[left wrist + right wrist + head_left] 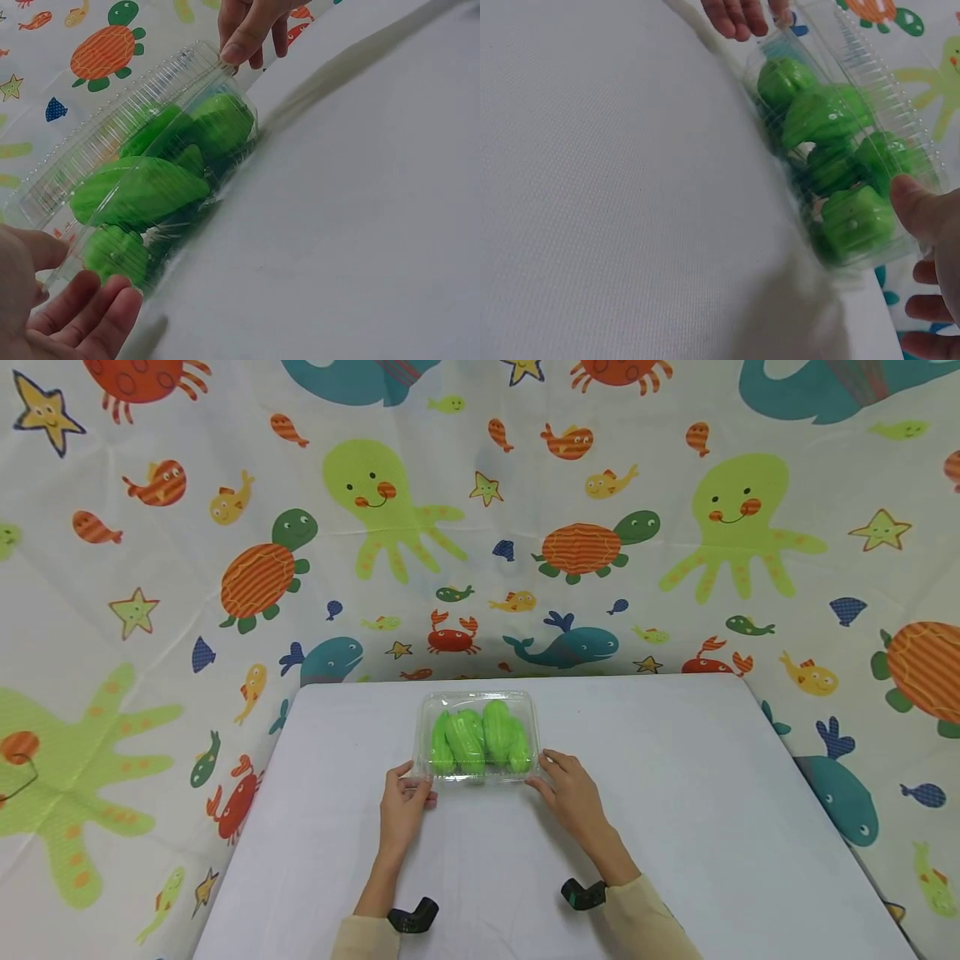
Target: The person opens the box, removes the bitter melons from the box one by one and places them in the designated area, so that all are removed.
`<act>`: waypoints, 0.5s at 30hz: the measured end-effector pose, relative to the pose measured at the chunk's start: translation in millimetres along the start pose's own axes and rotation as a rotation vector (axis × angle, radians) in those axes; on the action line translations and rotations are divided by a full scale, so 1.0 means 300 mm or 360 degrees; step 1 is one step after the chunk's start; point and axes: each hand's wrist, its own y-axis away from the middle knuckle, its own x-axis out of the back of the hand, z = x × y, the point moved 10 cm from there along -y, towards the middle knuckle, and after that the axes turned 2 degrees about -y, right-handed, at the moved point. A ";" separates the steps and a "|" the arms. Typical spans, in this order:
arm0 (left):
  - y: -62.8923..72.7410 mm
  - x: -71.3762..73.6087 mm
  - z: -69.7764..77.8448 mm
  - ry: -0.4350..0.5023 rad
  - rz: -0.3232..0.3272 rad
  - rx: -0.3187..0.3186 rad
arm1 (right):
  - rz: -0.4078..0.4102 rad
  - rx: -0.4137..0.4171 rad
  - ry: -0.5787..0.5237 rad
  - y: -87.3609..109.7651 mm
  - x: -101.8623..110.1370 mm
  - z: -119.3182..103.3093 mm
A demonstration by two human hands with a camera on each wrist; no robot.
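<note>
A clear plastic clamshell box (450, 700) sits near the far edge of the white table, holding several bright green, ridged vegetables (467, 737). Its lid lies over them. My left hand (405, 810) pinches the near left corner at the rim; in the left wrist view the thumb is at the lid's edge and the other fingers are lower, beside the box wall. At the near right corner my right hand (573, 793) pinches the rim, with the thumb in front and the other fingers partly hidden behind the edge in the right wrist view.
The white table (675, 818) spreads out around the box on both sides. Behind it hangs a curtain (480, 535) printed with sea animals. Black wrist cameras (414, 917) are strapped on both wrists, next to beige sleeves (645, 918).
</note>
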 end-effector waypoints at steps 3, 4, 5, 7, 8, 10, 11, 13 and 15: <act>0.001 -0.007 0.000 0.0054 -0.0034 0.0025 | 0.0016 0.0021 0.0001 -0.001 0.004 -0.002; 0.001 -0.011 -0.001 0.0092 -0.0052 0.0035 | 0.0019 0.0026 0.0005 -0.002 0.004 -0.003; 0.002 -0.015 0.000 0.0127 -0.0067 0.0041 | 0.0021 0.0031 0.0009 -0.002 0.004 -0.003; 0.002 -0.023 0.000 0.0196 -0.0088 0.0054 | 0.0023 0.0042 0.0024 -0.002 0.004 -0.003; 0.003 -0.026 0.000 0.0231 -0.0095 0.0057 | 0.0028 0.0051 0.0031 -0.003 0.006 -0.004; 0.002 -0.032 -0.002 0.0292 -0.0096 0.0065 | 0.0042 0.0076 0.0048 -0.005 0.011 -0.009; 0.002 -0.034 -0.002 0.0306 -0.0092 0.0065 | 0.0048 0.0091 0.0061 -0.005 0.013 -0.011; 0.002 -0.037 -0.003 0.0335 -0.0089 0.0068 | 0.0058 0.0122 0.0082 -0.006 0.017 -0.016; 0.003 -0.041 -0.002 0.0368 -0.0085 0.0075 | 0.0064 0.0158 0.0116 -0.007 0.016 -0.020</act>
